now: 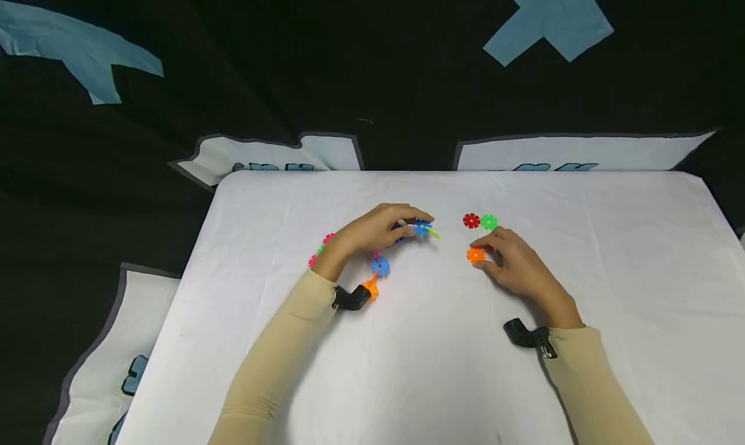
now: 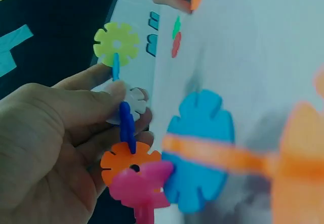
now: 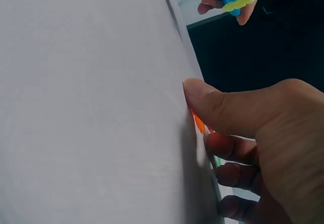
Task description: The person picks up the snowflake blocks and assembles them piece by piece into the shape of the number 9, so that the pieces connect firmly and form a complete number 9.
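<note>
My left hand (image 1: 381, 228) grips a chain of slotted plastic flower discs, thumb and fingers around its white disc (image 2: 135, 103). A yellow-green disc (image 2: 116, 43) tops the chain, joined by a light blue disc seen edge-on. Below the white one come a dark blue disc (image 2: 127, 125), an orange one (image 2: 129, 155), a pink one (image 2: 142, 183) and a light blue one (image 2: 200, 173). Another orange disc (image 1: 373, 288) hangs at the near end, by the left wrist camera. My right hand (image 1: 515, 264) pinches a single orange disc (image 1: 475, 255) low at the table surface.
A red disc (image 1: 472, 220) and a green disc (image 1: 489, 222) lie side by side beyond the right hand. Pink and green pieces (image 1: 321, 248) show left of the left wrist. The white table (image 1: 436, 367) ends at a dark cloth backdrop (image 1: 407, 76).
</note>
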Demonstrator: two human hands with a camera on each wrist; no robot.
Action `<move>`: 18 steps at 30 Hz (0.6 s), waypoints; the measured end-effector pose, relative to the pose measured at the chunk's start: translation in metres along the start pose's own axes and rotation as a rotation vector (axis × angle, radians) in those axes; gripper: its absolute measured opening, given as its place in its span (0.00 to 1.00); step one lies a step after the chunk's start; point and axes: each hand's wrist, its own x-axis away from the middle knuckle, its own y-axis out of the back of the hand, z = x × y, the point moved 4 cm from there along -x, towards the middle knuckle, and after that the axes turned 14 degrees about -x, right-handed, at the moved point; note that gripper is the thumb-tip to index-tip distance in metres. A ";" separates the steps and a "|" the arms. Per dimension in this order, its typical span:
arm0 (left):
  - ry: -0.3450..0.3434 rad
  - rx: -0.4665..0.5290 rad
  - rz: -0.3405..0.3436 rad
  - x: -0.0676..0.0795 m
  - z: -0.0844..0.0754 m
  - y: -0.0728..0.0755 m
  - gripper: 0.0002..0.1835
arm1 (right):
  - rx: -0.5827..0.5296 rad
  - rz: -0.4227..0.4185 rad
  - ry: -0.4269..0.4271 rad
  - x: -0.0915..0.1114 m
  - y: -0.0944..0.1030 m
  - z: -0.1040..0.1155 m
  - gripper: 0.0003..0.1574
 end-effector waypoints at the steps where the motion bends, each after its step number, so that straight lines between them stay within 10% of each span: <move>1: 0.004 -0.003 0.001 -0.001 -0.001 -0.001 0.21 | 0.001 -0.006 -0.002 0.001 0.000 -0.001 0.17; 18: -0.032 0.033 -0.034 -0.009 -0.004 -0.024 0.20 | -0.254 -0.153 -0.067 0.000 0.002 -0.007 0.16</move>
